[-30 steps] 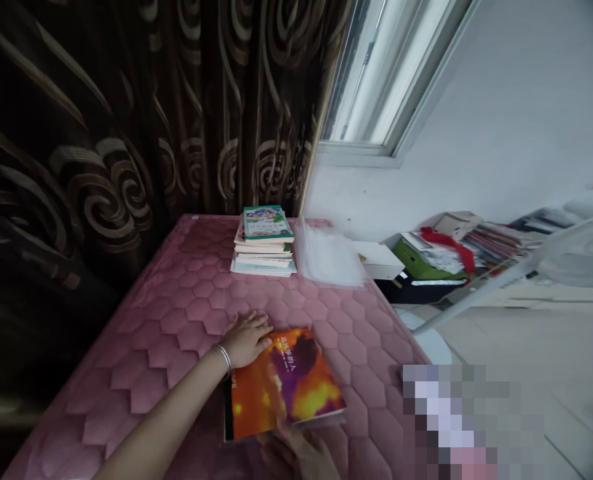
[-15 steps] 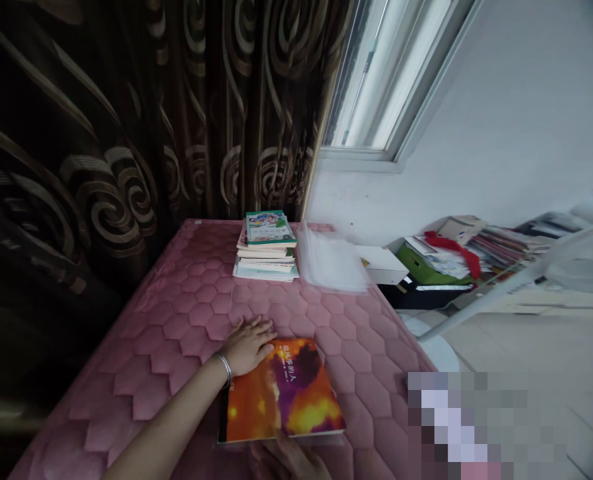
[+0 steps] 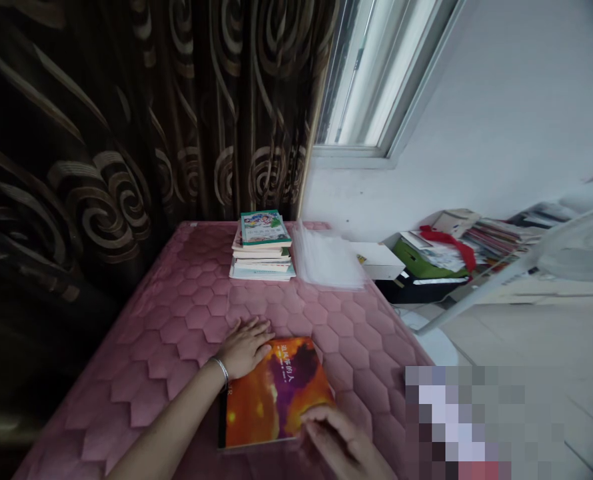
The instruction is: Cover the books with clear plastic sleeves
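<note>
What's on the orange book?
The left hand rests on the far-left corner of the orange book; the right hand overlaps its near-right corner. Both corners are hidden.

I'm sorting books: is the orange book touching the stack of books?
Apart. The head view shows a stretch of pink mattress between the orange book and the stack.

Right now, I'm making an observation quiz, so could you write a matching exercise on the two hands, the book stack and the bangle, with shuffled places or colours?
Column one:
1. Left hand
2. Right hand
3. Stack of books
4. Bangle

Column two:
A. Beside the translucent sheets
B. Silvery
C. At the near right corner of the orange-and-purple book
D. Spread over that book's far left corner

Pairs: 1-D, 2-C, 3-A, 4-B
</note>
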A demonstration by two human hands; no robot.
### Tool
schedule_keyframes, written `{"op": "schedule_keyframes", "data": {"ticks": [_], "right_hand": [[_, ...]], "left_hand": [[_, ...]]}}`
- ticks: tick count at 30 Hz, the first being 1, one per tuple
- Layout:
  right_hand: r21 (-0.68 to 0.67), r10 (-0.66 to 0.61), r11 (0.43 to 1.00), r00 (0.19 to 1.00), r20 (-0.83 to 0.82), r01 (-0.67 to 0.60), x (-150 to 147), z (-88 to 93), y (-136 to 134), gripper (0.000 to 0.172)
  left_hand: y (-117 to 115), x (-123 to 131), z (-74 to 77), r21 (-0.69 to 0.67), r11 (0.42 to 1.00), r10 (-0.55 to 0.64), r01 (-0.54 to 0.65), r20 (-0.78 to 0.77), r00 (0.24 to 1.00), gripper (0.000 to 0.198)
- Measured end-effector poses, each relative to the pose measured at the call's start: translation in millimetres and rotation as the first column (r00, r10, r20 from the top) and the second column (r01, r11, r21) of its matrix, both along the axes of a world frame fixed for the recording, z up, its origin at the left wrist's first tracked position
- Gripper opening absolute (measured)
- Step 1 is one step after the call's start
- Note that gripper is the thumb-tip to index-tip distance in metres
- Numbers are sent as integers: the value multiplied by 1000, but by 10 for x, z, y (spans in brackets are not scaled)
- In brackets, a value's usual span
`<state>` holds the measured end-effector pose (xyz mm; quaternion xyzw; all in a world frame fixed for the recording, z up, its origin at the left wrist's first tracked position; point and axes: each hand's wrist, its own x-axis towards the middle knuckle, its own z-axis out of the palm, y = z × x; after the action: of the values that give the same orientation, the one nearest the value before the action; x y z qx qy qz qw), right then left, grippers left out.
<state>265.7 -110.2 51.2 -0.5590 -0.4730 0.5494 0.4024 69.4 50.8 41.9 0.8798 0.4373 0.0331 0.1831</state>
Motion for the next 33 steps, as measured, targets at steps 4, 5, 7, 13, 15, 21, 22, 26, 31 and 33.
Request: {"op": "schedule_keyframes", "data": {"ticks": [4,5,7,13,15,21,22,26,31,33], "right_hand": [[290,-38,954,933,358,-73,290,43,202,22],[317,-8,938,906,424,-140,349,36,226,21],[296,95,910,841,533,-291,444,20,243,30],[182,260,869,737,624,-460,528,0,259,51],[189,260,863,733,629,-469,522,9,284,41],[118,315,776,543,779,-620,524,90,366,40],[106,314,762,509,802,-638,522,106,377,40],[85,297,742,441,847,-665,509,147,397,34],[65,301,745,423,855,-664,523,128,374,45],[59,303,752,425,853,-656,527,104,361,44]], "left_hand": [[-6,1,6,2,1000,-2,2,-21,1000,44],[-9,3,12,3,1000,-3,3,-27,1000,44],[-18,8,28,8,1000,-6,6,-34,999,45],[-39,14,61,14,1000,3,-3,-31,1000,44],[-33,16,47,17,1000,2,-1,-26,1000,44],[-41,-47,54,76,997,8,-11,39,999,41],[-72,-86,79,111,993,34,-41,65,997,40],[-379,-334,203,214,966,108,-141,159,981,33],[-1004,-611,187,187,979,61,-85,130,990,45],[-1186,-649,119,189,979,53,-74,110,992,50]]}}
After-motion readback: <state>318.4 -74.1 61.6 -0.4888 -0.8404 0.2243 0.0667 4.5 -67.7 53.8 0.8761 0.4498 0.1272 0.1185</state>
